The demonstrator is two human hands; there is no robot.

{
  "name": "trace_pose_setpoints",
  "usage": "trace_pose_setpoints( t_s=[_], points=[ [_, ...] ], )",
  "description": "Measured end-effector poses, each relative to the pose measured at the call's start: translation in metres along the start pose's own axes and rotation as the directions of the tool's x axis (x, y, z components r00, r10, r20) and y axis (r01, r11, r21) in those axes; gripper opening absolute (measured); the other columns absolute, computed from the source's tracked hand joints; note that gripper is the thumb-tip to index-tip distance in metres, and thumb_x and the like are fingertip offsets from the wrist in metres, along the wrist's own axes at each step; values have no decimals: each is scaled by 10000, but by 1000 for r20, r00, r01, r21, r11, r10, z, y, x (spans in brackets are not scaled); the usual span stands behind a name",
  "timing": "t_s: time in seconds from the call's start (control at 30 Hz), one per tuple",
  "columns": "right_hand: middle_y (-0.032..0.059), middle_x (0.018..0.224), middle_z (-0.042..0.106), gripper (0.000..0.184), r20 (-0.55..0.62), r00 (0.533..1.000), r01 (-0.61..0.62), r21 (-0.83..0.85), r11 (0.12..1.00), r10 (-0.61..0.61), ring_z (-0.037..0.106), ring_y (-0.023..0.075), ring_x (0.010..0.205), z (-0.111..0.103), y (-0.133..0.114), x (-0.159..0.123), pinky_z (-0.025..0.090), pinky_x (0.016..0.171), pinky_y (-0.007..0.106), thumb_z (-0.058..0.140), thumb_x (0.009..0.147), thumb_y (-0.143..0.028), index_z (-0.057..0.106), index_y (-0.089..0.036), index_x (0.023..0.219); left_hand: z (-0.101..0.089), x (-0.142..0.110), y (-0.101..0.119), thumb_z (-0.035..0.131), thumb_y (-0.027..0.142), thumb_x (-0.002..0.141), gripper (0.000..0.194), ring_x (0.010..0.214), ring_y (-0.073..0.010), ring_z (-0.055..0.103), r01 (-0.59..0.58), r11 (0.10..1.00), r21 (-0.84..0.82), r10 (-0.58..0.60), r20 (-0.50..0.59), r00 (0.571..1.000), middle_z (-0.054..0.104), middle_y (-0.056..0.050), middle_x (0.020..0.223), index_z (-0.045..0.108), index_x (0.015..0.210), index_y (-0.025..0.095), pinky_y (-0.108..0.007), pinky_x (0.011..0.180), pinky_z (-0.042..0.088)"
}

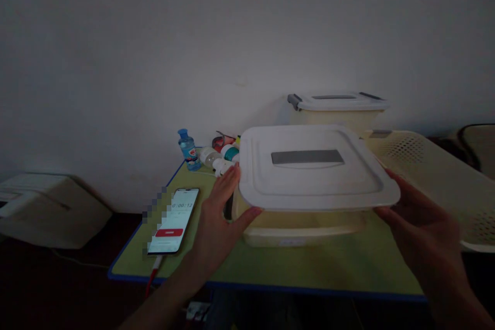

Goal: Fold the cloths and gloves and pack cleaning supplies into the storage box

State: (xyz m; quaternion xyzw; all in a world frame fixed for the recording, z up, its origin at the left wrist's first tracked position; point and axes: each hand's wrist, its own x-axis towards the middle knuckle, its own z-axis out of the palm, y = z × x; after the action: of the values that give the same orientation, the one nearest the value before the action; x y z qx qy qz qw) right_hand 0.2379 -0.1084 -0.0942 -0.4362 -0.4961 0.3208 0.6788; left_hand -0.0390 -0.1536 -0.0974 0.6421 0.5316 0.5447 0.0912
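Note:
A white plastic lid (309, 183) with a grey handle strip (307, 157) is held level between my two hands. My left hand (220, 214) grips its left edge, fingers along the side and thumb at the front left corner. On the opposite side, my right hand (421, 227) holds the right front corner, some of its fingers hidden beneath. Under the lid stands a cream storage box (301, 237), its front wall showing. The lid appears raised above the box at the front; its contents are hidden.
Left on the green table (270, 268) lies a phone (174, 221) with a charging cable (151, 278). Behind it stand a blue bottle (189, 152) and several small containers. A lidded box (336, 113) is at the back, a perforated cream basket (436, 180) at right.

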Motion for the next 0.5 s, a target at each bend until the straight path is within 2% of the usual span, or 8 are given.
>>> trace_pose_setpoints(
  t_s=[0.1, 0.2, 0.3, 0.43, 0.5],
  points=[
    [14, 1119, 646, 573, -16, 999, 46, 60, 997, -45, 546, 261, 1111, 1, -3, 19, 350, 1036, 466, 787, 487, -201, 655, -288, 1037, 4, 27, 7, 642, 367, 733, 640, 1295, -235, 346, -84, 996, -26, 85, 81, 993, 419, -84, 1380, 420, 1312, 210, -428, 1075, 273],
    [11, 1066, 670, 540, -26, 993, 114, 127, 985, -111, 561, 247, 1095, 1, -5, 45, 348, 1043, 446, 779, 474, -184, 672, -265, 996, 13, 57, 9, 630, 356, 738, 702, 1342, -229, 237, -116, 988, -97, 134, 204, 970, 313, -90, 1438, 342, 1356, 189, -420, 1098, 213],
    [23, 1056, 669, 481, -43, 987, 156, 134, 979, -152, 562, 230, 1093, 0, -6, 72, 340, 1050, 408, 770, 503, -176, 675, -226, 972, 31, 84, 7, 632, 329, 729, 756, 1337, -229, 254, -80, 975, -206, 146, 324, 935, 275, -106, 1454, 288, 1379, 153, -402, 1104, 193],
    [21, 968, 683, 467, -19, 992, 124, 171, 977, -123, 610, 200, 985, -6, -3, 105, 359, 1020, 394, 768, 513, -167, 662, -207, 967, 58, 111, 7, 672, 258, 680, 855, 1342, -233, 242, 9, 956, -293, 104, 367, 925, 200, -97, 1479, 221, 1400, 166, -407, 1097, 209],
    [2, 890, 688, 477, -23, 993, 117, 195, 974, -115, 629, 178, 886, -10, -1, 119, 384, 988, 391, 772, 492, -155, 662, -205, 954, 69, 122, 9, 688, 232, 660, 845, 1335, -233, 263, 40, 948, -314, 80, 357, 931, 247, -90, 1466, 259, 1387, 186, -424, 1088, 222]
  ],
)
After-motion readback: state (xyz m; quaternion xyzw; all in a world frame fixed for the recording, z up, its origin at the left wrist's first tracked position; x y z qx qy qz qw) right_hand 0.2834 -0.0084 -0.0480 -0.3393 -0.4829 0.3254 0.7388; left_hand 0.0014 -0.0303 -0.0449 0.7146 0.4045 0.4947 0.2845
